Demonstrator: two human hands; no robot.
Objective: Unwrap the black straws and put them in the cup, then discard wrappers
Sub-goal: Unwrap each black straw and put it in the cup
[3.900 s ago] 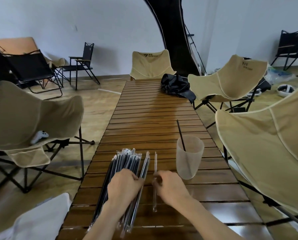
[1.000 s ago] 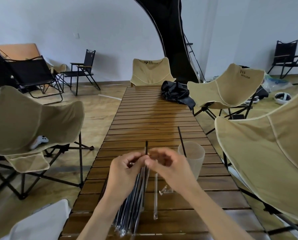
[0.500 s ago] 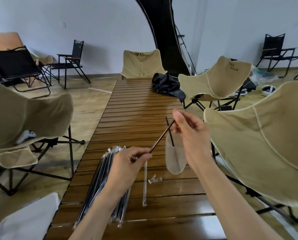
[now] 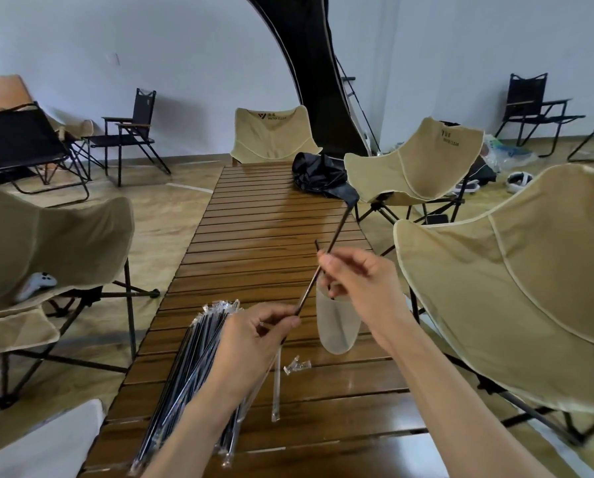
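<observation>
Nearest you, a bundle of wrapped black straws (image 4: pixel 188 370) lies on the slatted wooden table (image 4: pixel 254 236), with an empty clear wrapper (image 4: pixel 276 384) and a small torn wrapper scrap (image 4: pixel 296 365) just to its right. Your left hand (image 4: pixel 250 343) pinches the low end of one black straw (image 4: pixel 318 270), held slanting above the table, and your right hand (image 4: pixel 361 288) pinches it higher up. Behind your right hand: a translucent cup (image 4: pixel 337 326) holding one straw (image 4: pixel 319 248); further off, a black bag (image 4: pixel 321 177) and tan folding chairs (image 4: pixel 271 132).
</observation>
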